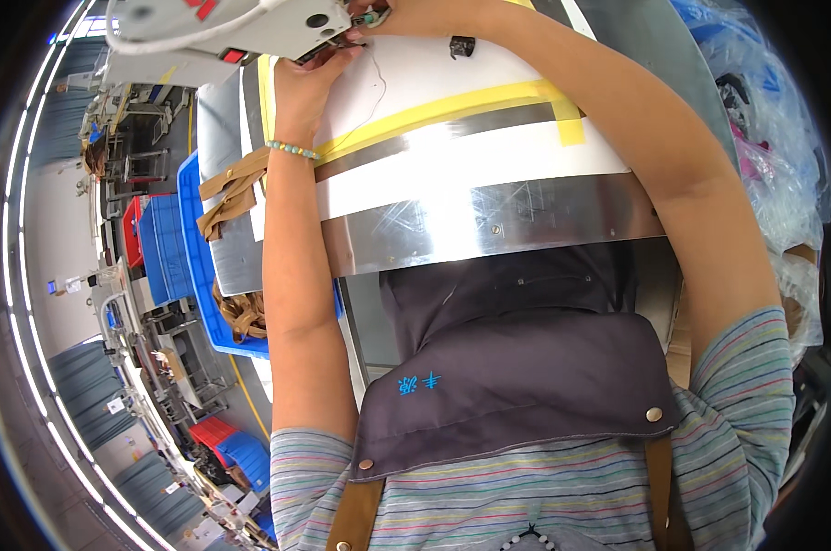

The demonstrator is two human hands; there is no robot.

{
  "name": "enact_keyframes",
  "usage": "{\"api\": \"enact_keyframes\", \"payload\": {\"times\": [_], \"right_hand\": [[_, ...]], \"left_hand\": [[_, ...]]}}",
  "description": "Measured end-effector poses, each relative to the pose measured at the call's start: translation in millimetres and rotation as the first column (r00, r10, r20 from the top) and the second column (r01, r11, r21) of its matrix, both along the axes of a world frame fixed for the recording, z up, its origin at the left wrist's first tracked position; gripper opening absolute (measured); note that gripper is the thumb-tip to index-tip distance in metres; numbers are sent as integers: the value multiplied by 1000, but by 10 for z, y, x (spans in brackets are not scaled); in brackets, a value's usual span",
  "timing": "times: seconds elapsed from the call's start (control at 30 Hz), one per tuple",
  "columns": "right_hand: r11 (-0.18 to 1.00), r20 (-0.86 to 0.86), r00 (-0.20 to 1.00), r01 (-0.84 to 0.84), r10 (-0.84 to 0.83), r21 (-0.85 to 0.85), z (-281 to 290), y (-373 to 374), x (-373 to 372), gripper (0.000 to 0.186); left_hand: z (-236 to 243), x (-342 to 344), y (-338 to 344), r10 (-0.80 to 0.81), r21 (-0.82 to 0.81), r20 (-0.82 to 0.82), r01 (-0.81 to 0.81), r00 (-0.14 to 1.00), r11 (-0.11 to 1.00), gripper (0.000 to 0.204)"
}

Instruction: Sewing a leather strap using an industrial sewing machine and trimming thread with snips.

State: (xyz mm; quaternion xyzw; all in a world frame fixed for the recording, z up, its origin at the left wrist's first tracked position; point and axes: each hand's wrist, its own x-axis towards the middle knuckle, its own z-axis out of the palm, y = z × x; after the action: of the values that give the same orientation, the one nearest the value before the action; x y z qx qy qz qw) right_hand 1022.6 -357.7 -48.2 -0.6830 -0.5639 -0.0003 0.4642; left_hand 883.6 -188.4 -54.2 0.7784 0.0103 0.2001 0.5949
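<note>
A white sewing machine head (223,41) stands at the top left of the worktable. My left hand (313,81), with a beaded bracelet at the wrist, reaches up beneath the machine's needle end. Its thumb and fingers come together at a small dark piece that I cannot make out. My right hand (379,20) reaches in from the right to the same spot, beside a small green part of the machine. The machine and the picture's top edge hide most of its fingers. A loose dark thread (381,92) trails over the white surface from near my left hand.
Yellow tape (434,106) crosses the white tabletop above a metal front edge (498,216). A small black item (461,46) lies right of my hands. Brown straps (235,188) hang at the left over a blue bin (200,266). Clear plastic bags (769,184) crowd the right side.
</note>
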Motion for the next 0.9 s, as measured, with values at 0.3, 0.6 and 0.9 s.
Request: {"api": "enact_keyframes", "payload": {"times": [0.3,0.6,0.9], "right_hand": [[990,70,988,137,-138,18,31,-11,-125,27],[979,71,985,145,-156,147,-90,86,-200,19],[977,11,979,204,-204,-68,9,-12,-206,25]], "left_hand": [[-18,25,-36,-21,-3,19,21,1000,1000,25],[-170,101,58,23,33,62,-25,998,999,24],[-256,197,117,69,166,70,-80,995,983,22]]}}
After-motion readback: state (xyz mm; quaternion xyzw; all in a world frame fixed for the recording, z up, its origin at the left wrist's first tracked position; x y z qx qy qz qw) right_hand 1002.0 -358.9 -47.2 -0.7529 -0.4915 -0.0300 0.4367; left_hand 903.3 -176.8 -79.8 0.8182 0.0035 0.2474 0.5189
